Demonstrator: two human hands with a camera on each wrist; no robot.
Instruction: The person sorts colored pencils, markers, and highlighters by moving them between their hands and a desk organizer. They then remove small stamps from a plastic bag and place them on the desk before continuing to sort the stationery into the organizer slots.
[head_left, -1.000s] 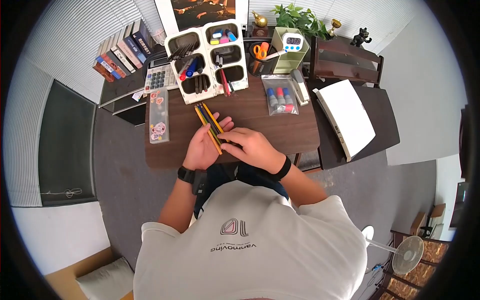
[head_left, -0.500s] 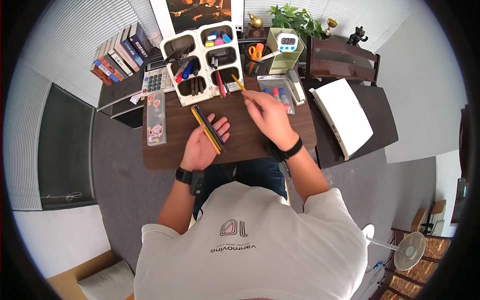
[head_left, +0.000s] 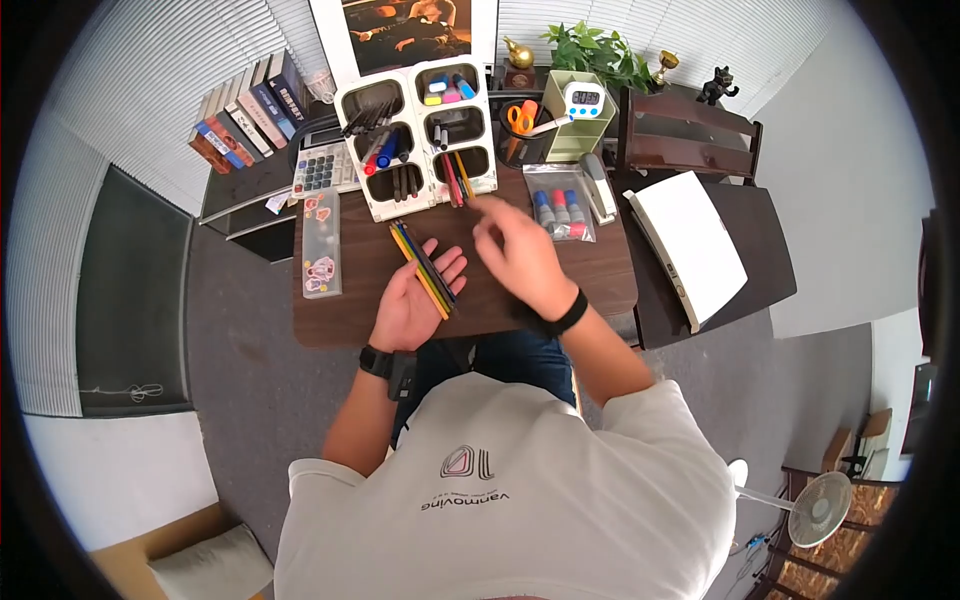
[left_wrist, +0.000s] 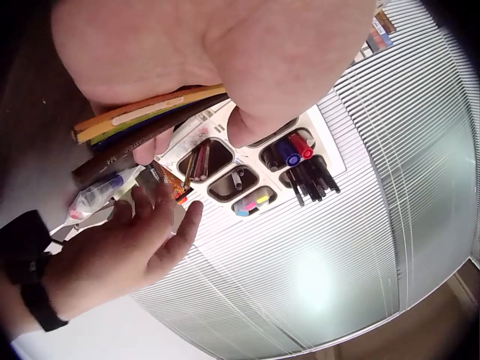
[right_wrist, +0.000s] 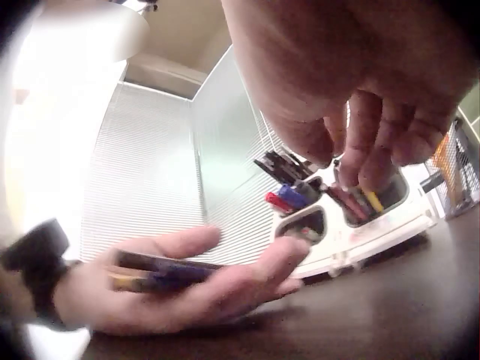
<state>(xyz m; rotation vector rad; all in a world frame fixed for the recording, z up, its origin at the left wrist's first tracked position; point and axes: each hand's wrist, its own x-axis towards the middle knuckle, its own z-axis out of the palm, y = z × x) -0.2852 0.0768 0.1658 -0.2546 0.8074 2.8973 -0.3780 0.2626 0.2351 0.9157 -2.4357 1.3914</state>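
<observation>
Several coloured pencils (head_left: 422, 268) lie in a bundle across the upturned palm of my left hand (head_left: 402, 308), whose fingers are spread. Yellow, green, blue and dark barrels show in the left wrist view. A white six-compartment organizer (head_left: 432, 200) stands tilted up at the back of the desk. In its lower right compartment a yellow pencil (head_left: 462, 172) leans beside red pencils (head_left: 452, 182). Right in front of that compartment is my right hand (head_left: 527, 262), its fingers loosely bent and off the pencil; in the right wrist view they overlap the compartment (right_wrist: 405, 196).
Left of the organizer lie a clear sticker-covered case (head_left: 320, 245) and a calculator (head_left: 322, 172). To its right are a mesh cup with scissors (head_left: 520, 118), a bag of small bottles (head_left: 560, 205), a stapler (head_left: 598, 188) and a green holder with a timer (head_left: 583, 98).
My right hand took a yellow pencil from the bundle on my left palm, carried it forward to the organizer's lower right compartment and let go. My left hand has stayed nearly still.
</observation>
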